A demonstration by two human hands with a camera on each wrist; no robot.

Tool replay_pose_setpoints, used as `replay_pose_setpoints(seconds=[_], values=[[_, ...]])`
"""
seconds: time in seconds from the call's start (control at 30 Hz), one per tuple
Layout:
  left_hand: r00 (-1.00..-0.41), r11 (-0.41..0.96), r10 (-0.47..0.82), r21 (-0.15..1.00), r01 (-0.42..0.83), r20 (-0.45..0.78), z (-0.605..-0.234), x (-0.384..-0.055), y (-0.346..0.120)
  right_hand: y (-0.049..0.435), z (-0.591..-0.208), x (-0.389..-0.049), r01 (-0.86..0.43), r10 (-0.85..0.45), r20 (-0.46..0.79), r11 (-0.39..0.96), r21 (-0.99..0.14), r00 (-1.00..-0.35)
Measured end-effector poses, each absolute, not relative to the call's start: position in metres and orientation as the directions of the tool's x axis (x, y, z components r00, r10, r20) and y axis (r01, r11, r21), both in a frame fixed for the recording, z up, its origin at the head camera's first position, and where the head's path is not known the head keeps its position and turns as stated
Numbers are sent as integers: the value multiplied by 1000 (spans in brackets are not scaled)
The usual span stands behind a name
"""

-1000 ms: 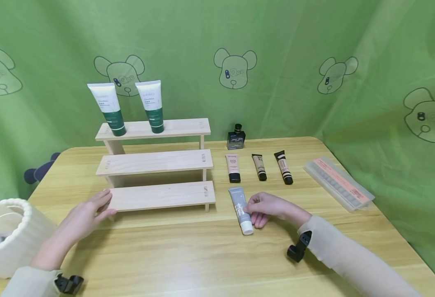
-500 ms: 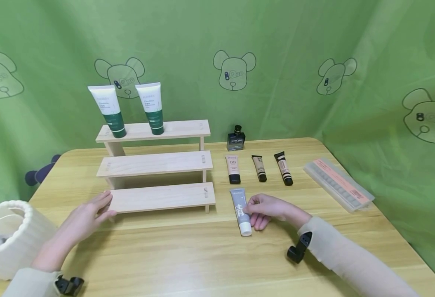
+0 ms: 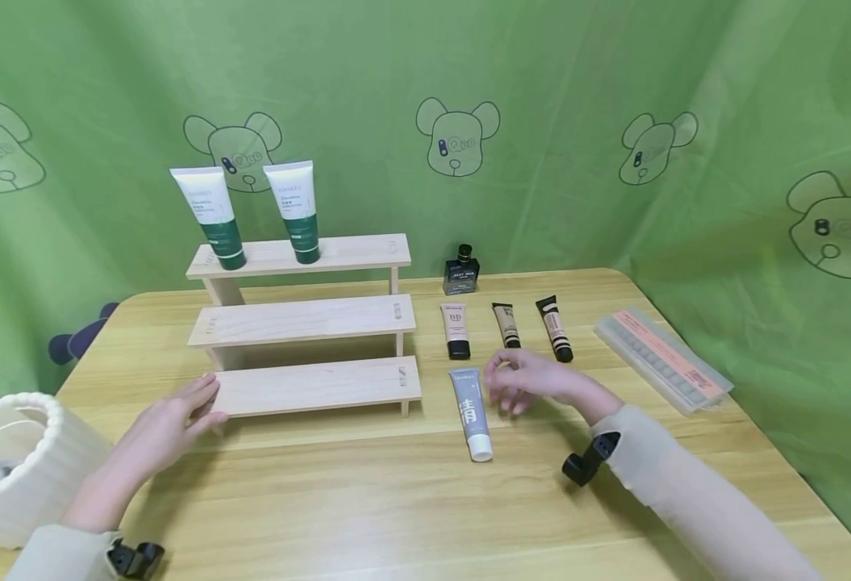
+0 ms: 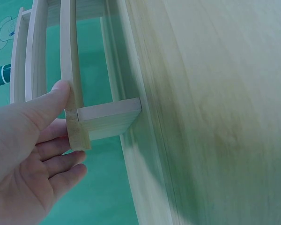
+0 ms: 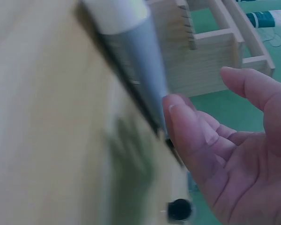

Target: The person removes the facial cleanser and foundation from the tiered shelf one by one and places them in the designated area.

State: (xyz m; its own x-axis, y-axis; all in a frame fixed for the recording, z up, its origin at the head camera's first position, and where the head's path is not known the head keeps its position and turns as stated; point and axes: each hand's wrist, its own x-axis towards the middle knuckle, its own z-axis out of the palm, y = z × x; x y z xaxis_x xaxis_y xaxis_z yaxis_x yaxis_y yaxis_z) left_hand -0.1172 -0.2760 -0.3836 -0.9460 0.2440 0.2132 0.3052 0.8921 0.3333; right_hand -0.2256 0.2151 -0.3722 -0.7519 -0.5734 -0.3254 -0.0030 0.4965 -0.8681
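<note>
My left hand (image 3: 167,424) holds the left end of the lowest step of a three-tier wooden display rack (image 3: 316,386). In the left wrist view the thumb lies on one face of the board (image 4: 71,65) and fingers curl round its end. A grey-blue squeeze tube (image 3: 469,403) with a white cap lies on the table to the right of the rack. My right hand (image 3: 530,378) is just right of that tube, fingers loosely bent. The right wrist view shows its thumb and fingers apart, nothing between them, beside the tube (image 5: 140,61).
Two white-and-green tubes (image 3: 296,211) stand on the top tier. Behind the right hand lie a pink BB tube (image 3: 456,327), a beige tube (image 3: 506,323) and a black-ended tube (image 3: 555,327). A dark perfume bottle (image 3: 461,273), clear case (image 3: 661,359) and white basket (image 3: 40,468) stand around.
My right hand has let go of the grey-blue tube and moved slightly away from the front edge. The tube turned a little earlier and lies still. My left hand stays at the rack.
</note>
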Motion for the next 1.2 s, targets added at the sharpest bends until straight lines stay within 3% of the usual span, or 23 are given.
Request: replay_pose_setpoints(seconds=[0.4, 1.2], values=[[-950, 890, 244, 345, 298, 194, -383, -117, -276, 193, -322, -252, -114, -546, -207, 496, -861, -812], [-954, 889, 234, 355, 288, 187, -384, -118, -277, 79, -238, -286, -390, -584, 123, 358, -848, -802]])
